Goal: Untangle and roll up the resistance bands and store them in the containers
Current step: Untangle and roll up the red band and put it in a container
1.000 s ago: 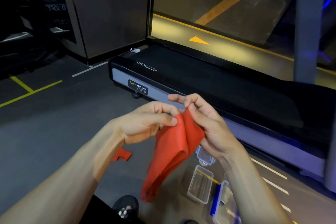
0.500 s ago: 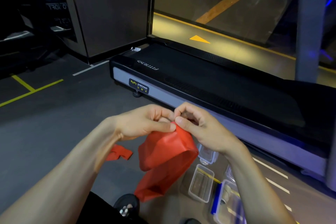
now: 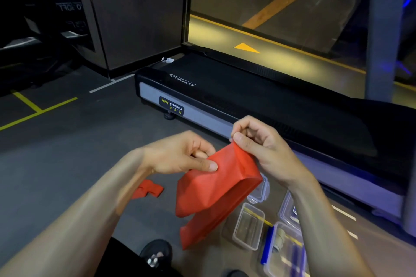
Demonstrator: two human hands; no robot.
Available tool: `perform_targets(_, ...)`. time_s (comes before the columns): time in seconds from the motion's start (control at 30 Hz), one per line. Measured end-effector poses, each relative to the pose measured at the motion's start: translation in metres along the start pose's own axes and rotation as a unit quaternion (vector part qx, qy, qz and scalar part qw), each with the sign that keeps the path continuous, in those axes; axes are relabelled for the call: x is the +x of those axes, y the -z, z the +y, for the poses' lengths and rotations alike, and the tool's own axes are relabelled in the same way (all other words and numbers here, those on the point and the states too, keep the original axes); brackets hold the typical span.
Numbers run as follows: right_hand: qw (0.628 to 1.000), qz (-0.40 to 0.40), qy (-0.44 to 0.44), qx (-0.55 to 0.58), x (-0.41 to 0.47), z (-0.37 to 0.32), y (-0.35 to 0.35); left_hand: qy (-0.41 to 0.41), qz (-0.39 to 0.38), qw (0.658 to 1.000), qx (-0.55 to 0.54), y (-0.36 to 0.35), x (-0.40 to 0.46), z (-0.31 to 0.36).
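Note:
A wide red resistance band (image 3: 216, 189) hangs folded in the air between my hands. My left hand (image 3: 182, 155) pinches its left upper edge with thumb on top. My right hand (image 3: 261, 144) pinches the top corner between thumb and forefinger. The band's lower loop droops toward the floor. A second, small folded red band (image 3: 149, 190) lies on the grey floor under my left forearm. Several clear plastic containers sit on the floor at lower right: an open one (image 3: 248, 226), one with a blue clip (image 3: 283, 247), and one (image 3: 258, 191) partly hidden behind the band.
A black treadmill deck (image 3: 258, 99) with a grey side rail runs diagonally just beyond my hands. A glass wall and a grey pillar (image 3: 385, 29) stand behind it. My black shoe (image 3: 155, 254) is at the bottom. Open grey floor with yellow lines lies to the left.
My hands have spread apart, the right rising and moving right. The band has opened from a bunched fold into a wider loop between them.

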State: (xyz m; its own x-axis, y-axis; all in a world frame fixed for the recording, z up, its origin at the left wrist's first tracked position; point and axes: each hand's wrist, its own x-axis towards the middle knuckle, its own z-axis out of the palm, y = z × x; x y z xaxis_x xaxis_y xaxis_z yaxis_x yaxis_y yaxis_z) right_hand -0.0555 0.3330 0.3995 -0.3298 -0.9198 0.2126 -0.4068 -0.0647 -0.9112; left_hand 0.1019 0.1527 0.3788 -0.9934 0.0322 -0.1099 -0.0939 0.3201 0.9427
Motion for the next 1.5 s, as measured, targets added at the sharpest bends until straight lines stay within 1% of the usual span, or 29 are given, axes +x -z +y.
perform_targets(0.17, 1.0, 0.002, -0.003, 0.016, -0.003, 0.002, 0.002, 0.004, -0.024, 0.998, -0.054, 0.0, -0.002, 0.003)
perform_targets(0.43, 1.0, -0.005, -0.003, 0.028, -0.006, -0.003, 0.003, 0.019, -0.02, 0.997, -0.066, -0.001, 0.0, 0.002)
perform_targets(0.57, 0.999, 0.0, -0.007, 0.032, -0.007, -0.003, 0.003, 0.011, -0.021, 0.997, -0.07, -0.003, -0.001, 0.004)
perform_targets(0.67, 0.999, 0.0, -0.018, 0.047, -0.007, 0.0, 0.004, -0.004, -0.024, 0.992, -0.121, -0.001, -0.004, 0.007)
perform_targets(0.73, 0.994, -0.012, -0.031, 0.1, -0.008, 0.001, 0.0, -0.03, -0.029, 0.984, -0.171, 0.0, -0.005, 0.01)
perform_targets(0.8, 0.981, -0.031, -0.036, 0.191, -0.008, 0.0, -0.01, -0.051, -0.023, 0.977, -0.208, -0.001, -0.004, 0.012)
perform_targets(0.87, 0.962, -0.051, -0.027, 0.266, -0.006, -0.003, -0.021, -0.047, -0.011, 0.975, -0.218, -0.002, 0.0, 0.01)
perform_targets(0.9, 0.96, -0.054, -0.024, 0.275, -0.005, -0.005, -0.026, -0.042, -0.009, 0.977, -0.211, -0.003, 0.002, 0.009)
perform_targets(0.93, 0.965, -0.052, -0.021, 0.258, -0.003, -0.006, -0.03, -0.04, -0.009, 0.979, -0.199, -0.004, 0.003, 0.008)
perform_targets(1.03, 0.99, -0.05, -0.015, 0.132, 0.0, -0.004, -0.034, -0.054, -0.004, 0.981, -0.187, -0.005, 0.002, 0.009)
perform_targets(1.1, 0.995, -0.054, -0.024, 0.085, 0.0, -0.005, -0.032, -0.059, -0.011, 0.983, -0.172, -0.004, 0.0, 0.01)
perform_targets(1.27, 0.996, -0.077, -0.008, -0.039, -0.001, -0.002, -0.025, -0.024, -0.003, 0.994, -0.103, -0.001, -0.001, 0.005)
perform_targets(1.33, 0.996, -0.073, -0.005, -0.049, -0.001, -0.002, -0.019, -0.015, 0.002, 0.995, -0.098, -0.001, -0.002, 0.006)
perform_targets(1.4, 0.998, -0.058, -0.002, -0.035, -0.002, -0.003, -0.013, -0.004, 0.001, 0.996, -0.092, 0.001, -0.003, 0.005)
perform_targets(1.5, 0.999, -0.008, 0.004, 0.031, -0.002, -0.002, -0.006, 0.006, -0.013, 0.999, -0.05, 0.001, -0.006, 0.003)
